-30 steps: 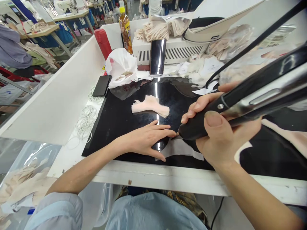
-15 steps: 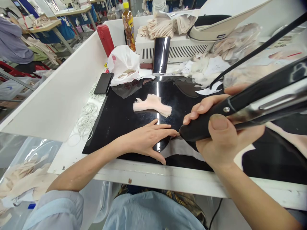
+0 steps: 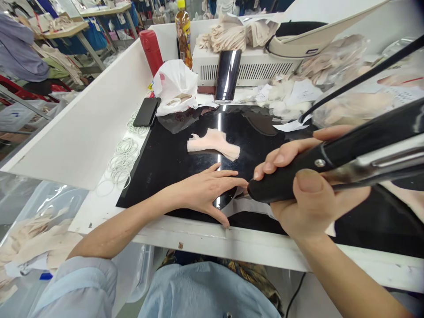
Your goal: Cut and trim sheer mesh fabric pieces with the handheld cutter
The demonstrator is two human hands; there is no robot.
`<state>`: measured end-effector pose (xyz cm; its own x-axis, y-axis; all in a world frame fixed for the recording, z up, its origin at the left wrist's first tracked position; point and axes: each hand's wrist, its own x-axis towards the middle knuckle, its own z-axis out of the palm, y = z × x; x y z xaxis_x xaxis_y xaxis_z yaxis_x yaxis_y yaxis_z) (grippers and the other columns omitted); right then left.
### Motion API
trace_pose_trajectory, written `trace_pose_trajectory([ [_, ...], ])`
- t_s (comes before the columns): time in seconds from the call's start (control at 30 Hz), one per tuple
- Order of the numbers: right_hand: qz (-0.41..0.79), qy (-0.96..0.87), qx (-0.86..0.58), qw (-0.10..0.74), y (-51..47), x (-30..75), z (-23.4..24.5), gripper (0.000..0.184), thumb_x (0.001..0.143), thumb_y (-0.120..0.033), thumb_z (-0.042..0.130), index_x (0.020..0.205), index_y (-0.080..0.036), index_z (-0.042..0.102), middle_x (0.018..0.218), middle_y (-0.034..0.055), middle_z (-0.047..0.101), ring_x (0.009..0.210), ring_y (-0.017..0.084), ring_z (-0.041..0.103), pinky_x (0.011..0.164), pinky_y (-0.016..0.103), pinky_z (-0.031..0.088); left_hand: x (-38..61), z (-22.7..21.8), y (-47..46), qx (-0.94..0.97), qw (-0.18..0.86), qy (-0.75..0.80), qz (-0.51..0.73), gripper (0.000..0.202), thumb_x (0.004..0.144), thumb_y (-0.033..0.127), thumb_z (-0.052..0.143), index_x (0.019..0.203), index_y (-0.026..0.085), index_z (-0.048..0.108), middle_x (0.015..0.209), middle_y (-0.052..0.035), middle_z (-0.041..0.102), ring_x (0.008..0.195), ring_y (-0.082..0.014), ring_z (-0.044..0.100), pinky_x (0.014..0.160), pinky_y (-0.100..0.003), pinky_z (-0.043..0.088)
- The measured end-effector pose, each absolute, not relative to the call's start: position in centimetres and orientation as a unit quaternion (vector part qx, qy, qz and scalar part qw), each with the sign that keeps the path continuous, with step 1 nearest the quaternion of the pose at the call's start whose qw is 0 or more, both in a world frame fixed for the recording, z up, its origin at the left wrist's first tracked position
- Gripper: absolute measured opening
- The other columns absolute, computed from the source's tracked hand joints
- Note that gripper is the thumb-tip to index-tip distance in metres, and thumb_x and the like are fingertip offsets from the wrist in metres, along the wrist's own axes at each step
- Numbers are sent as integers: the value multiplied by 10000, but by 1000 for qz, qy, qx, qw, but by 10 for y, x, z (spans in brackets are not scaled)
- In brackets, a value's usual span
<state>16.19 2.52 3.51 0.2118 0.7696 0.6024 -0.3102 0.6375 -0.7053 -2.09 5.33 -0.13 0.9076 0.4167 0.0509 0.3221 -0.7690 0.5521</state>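
Note:
My left hand [image 3: 207, 191] lies flat with fingers spread on the glossy black work surface [image 3: 172, 159], its fingertips holding down a thin pale fabric piece [image 3: 250, 207]. My right hand [image 3: 306, 194] is wrapped round the black handle of a long tool [image 3: 331, 163] whose tip touches the fabric right beside my left fingertips. A folded stack of pink fabric pieces [image 3: 213, 143] lies farther back on the black surface.
A black phone [image 3: 145, 111], white elastic rings [image 3: 121, 159] and a white plastic bag [image 3: 175, 86] lie at the left. A red bottle [image 3: 151, 51], a drink bottle [image 3: 184, 31], a white machine [image 3: 251, 66] and fabric heaps stand behind. A clear bin [image 3: 33, 229] holds fabric at lower left.
My hands and the tool hold almost the same pose; the view has drifted slightly left and down, so everything sits a little to the right and lower in the frame.

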Motion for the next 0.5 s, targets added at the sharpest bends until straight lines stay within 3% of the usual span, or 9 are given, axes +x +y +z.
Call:
trace_pose_trajectory([
  [0.2,357,-513,-224,747,24,159,32,385,755,-174,777,1107,-267,649,779,-27,674,615,141,614,470,304,561,-21,0,52,935,279,197,99,798,792,582,757,1411,164,478,1508,-186,502,1495,-360,347,1243,-644,117],
  [0.33,375,-504,-221,746,21,157,35,379,732,-239,817,1076,-270,661,758,-34,665,599,136,604,454,292,550,-21,0,52,937,274,194,94,788,806,578,747,1425,182,462,1540,-173,468,1508,-347,325,1249,-630,106],
  [0.5,378,-512,-221,739,13,152,37,396,715,-296,829,1078,-302,671,752,-33,643,563,147,596,456,324,553,-20,0,52,937,274,199,82,913,783,591,764,1494,162,385,1545,-184,460,1513,-346,313,1242,-624,125],
])
